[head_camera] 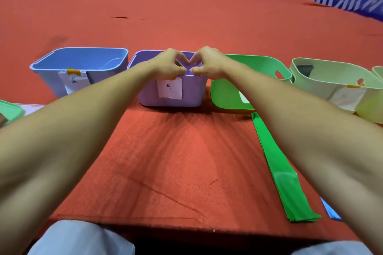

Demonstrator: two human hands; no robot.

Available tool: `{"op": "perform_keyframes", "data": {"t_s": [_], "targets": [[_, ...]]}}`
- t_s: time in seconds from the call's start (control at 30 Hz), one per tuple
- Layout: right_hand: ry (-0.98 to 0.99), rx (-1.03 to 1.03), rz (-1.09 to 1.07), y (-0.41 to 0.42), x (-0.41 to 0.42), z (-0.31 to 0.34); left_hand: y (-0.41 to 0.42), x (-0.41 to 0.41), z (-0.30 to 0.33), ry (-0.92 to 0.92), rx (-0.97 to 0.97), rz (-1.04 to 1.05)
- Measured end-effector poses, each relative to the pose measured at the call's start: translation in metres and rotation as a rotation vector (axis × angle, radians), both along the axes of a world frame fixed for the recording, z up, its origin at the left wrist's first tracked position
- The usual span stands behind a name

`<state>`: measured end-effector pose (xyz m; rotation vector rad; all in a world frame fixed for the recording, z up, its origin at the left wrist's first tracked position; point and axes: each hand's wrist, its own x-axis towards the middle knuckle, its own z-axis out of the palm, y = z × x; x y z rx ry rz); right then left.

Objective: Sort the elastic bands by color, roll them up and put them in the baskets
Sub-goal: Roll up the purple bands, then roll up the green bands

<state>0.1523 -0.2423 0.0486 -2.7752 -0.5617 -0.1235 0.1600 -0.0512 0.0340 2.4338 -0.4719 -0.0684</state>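
Left hand (169,65) and right hand (207,64) together, pinching purple band (189,72) over purple basket (192,93); keep roll tight, release inside; green bands (279,163) at 4 o'clock.

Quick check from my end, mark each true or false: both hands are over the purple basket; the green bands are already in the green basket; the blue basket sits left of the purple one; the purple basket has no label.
1. Both hands, left hand and right hand, are over the purple basket. True.
2. The green bands are in the green basket. False: they lie flat on the red cloth in front of it.
3. The blue basket sits left of the purple basket. True.
4. The purple basket has no label. False: a white paper label is on its front.
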Motion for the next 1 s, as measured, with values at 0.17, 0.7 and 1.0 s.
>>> {"op": "perform_keyframes", "data": {"t_s": [0.17,0.7,1.0], "targets": [[-0.083,0.237,-0.015,-0.021,-0.018,-0.004,-0.007,-0.024,0.01,-0.078,-0.094,-0.011],[-0.081,0.846,-0.006,-0.158,-0.237,-0.037,-0.121,-0.209,-0.026,-0.219,-0.553,-0.232],[0.09,0.909,-0.203,-0.204,-0.301,-0.114,-0.176,-0.267,-0.104,-0.105,-0.472,-0.261]]}}
